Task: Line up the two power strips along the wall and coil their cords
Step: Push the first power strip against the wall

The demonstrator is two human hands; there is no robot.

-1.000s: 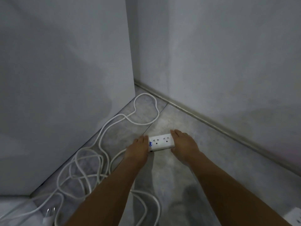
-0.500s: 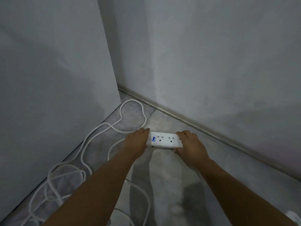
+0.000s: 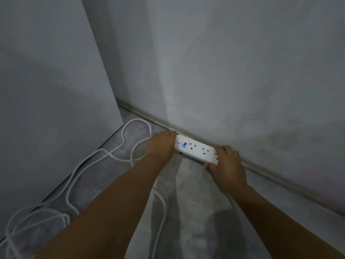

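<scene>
Since a moment ago the power strip (image 3: 196, 150) has travelled from open floor (image 3: 196, 202) up to the skirting (image 3: 280, 177); my right hand (image 3: 225, 162) grips its far end, thumb under the near edge; my left hand (image 3: 161, 146) lies against the switch end, curl unclear; I'd press it flush, parallel, keeping the cord (image 3: 115, 157) trailing left.

The right hand (image 3: 226, 165) hides one end of the power strip (image 3: 196, 149).

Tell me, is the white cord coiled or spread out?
Spread out: the cord lies in loose, uneven loops across the floor, not gathered into a coil.
</scene>
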